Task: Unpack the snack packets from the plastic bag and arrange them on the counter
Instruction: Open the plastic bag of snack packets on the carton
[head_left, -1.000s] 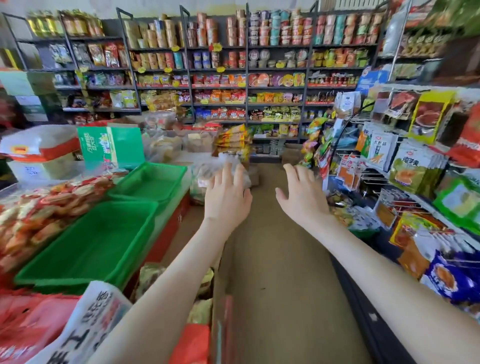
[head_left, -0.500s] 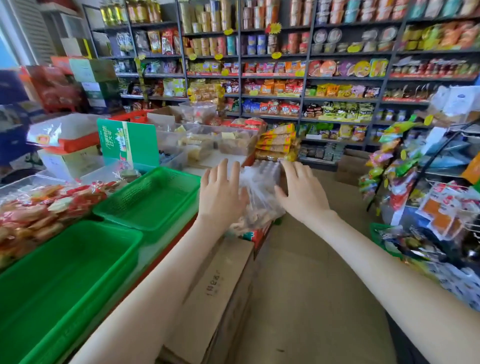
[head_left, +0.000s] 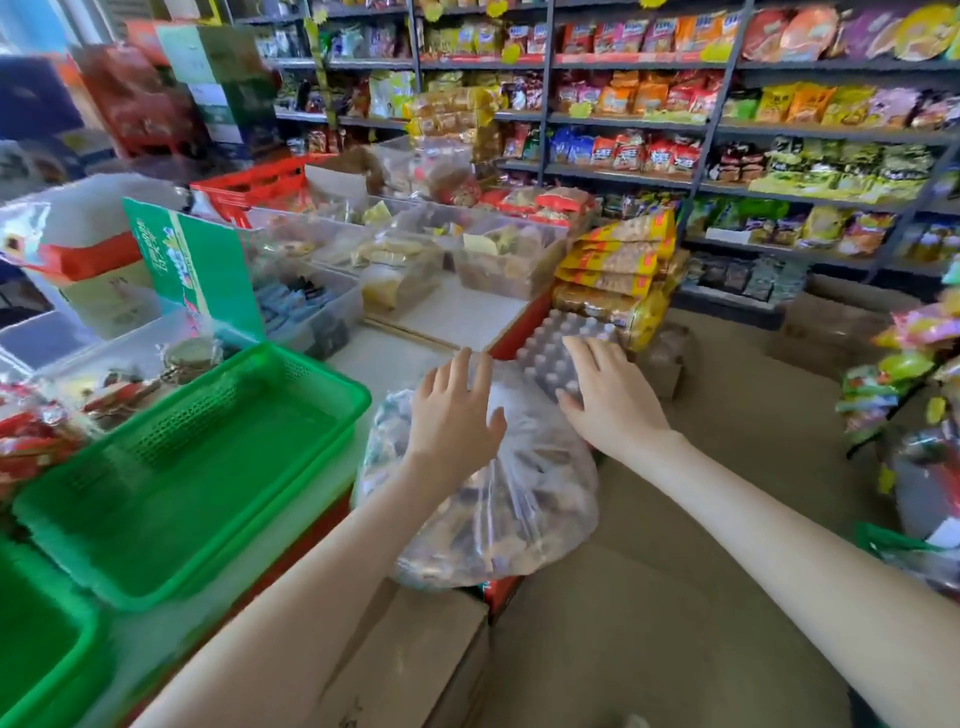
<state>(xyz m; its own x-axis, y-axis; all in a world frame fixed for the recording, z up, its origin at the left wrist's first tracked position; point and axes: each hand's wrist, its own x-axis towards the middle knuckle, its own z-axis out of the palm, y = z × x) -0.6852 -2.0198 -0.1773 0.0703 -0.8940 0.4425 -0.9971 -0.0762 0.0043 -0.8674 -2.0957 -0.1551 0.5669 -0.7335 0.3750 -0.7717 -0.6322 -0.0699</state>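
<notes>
One clear plastic bag (head_left: 498, 509), packed with snack packets too jumbled to count, sits at the counter (head_left: 389, 358) edge beside the far green basket (head_left: 208, 457). A near green basket (head_left: 36, 629) makes two. Left hand (head_left: 454, 410) and right hand (head_left: 605, 397) are spread flat over the bag top, gripping nothing; contact unclear. One grey dimpled tray (head_left: 550, 348) lies behind and one cardboard box (head_left: 415, 654) below.

Clear plastic bag (head_left: 511, 519), bulging with small brownish snack packets (head_left: 467, 551), slumped at edge of counter (head_left: 387, 358), lower centre of frame.
</notes>
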